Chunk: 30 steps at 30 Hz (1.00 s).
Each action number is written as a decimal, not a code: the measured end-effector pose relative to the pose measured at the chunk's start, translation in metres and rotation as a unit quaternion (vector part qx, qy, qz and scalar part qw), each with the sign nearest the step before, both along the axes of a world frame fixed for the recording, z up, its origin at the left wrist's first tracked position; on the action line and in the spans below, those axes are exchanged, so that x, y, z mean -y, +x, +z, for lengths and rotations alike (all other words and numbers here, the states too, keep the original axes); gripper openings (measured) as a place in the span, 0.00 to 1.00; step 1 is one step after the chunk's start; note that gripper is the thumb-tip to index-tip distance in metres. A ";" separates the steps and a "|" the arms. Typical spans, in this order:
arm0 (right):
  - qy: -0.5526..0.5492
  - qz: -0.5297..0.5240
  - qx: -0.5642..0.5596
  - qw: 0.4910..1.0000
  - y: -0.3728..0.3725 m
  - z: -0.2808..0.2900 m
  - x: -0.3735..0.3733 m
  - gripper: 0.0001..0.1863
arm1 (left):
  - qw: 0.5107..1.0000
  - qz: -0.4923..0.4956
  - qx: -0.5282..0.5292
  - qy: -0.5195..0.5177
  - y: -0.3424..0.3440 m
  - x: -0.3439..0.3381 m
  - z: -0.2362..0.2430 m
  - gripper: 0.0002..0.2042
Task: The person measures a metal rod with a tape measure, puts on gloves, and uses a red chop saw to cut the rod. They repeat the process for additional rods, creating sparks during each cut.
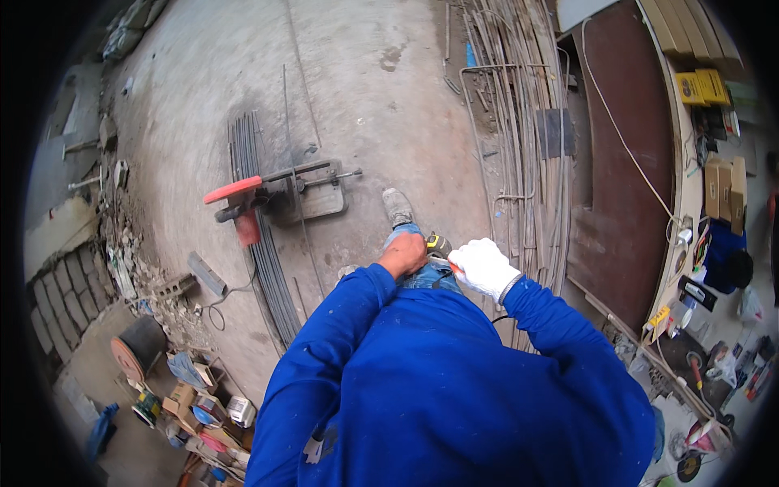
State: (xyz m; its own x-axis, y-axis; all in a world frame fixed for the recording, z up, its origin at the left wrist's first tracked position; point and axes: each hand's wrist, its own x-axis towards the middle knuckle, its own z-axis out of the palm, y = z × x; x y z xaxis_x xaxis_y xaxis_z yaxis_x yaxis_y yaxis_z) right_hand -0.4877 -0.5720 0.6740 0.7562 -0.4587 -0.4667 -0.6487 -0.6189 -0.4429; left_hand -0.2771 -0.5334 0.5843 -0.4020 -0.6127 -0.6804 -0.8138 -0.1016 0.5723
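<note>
My bare left hand (403,256) is closed in front of my waist, its fingers against a yellow and black tape measure (438,246). Beside it my right hand (487,269), in a white work glove, is drawn together with the fingertips turned toward the tape measure. A bit of orange shows at those fingertips; what they pinch is too small to make out. Ahead and to the left, a cut-off saw (280,195) with a red guard stands on the floor. Long thin steel bars (272,276) lie bundled under and beside it.
Many long rods (523,146) lie along the right, by a dark red door panel (621,162). Rubble and a hollow block (175,286) lie to the left, with a cable drum (139,345) nearer. Boxes (718,187) and tools crowd the far right.
</note>
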 end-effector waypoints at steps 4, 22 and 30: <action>-0.030 0.055 -0.001 0.998 0.009 -0.005 -0.002 0.05 | 0.995 0.066 -0.002 -0.080 -0.013 -0.005 0.003 0.10; 0.079 -0.262 -0.047 0.961 0.006 -0.029 -0.018 0.17 | 0.981 0.130 -0.109 -0.092 -0.002 -0.009 -0.007 0.09; 0.048 -0.183 -0.060 0.980 0.036 -0.043 0.077 0.17 | 0.771 0.628 0.065 -0.080 0.144 -0.173 -0.127 0.10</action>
State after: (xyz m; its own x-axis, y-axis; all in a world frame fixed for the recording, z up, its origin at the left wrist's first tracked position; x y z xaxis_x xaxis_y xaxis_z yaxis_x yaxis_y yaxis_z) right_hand -0.4517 -0.6491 0.6314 0.4865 -0.6394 -0.5954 -0.8703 -0.2943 -0.3950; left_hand -0.1334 -0.3600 0.4568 0.6424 -0.5441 -0.5397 -0.1833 -0.7929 0.5811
